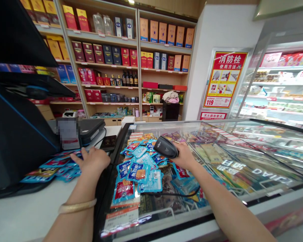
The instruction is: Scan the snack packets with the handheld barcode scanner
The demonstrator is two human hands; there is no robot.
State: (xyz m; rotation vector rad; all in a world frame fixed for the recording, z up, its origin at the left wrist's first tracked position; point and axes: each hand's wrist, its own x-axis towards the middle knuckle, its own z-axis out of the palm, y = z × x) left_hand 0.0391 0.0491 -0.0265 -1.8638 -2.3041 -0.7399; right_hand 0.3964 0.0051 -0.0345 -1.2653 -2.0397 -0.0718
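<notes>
My right hand (184,155) is wrapped around a black barcode scanner (165,147), its head tilted over a pile of small blue snack packets (138,169). The packets lie loosely on the glass top of a chest freezer (164,232), some with red or dark blue fronts. A black cable (171,194) runs across the glass. My left hand (93,159), a bangle (77,206) on its wrist, hovers with fingers apart beside a second heap of blue packets (65,166) on the white counter. Nothing shows in its grasp, though its underside is hidden.
At the left stands a black checkout terminal (15,134), with a dark flat device (92,129) behind the packets. Shelves of boxed bottles (116,55) line the back wall. A red and yellow fire-hydrant sign (223,80) hangs near a lit display cooler (285,84) at the right.
</notes>
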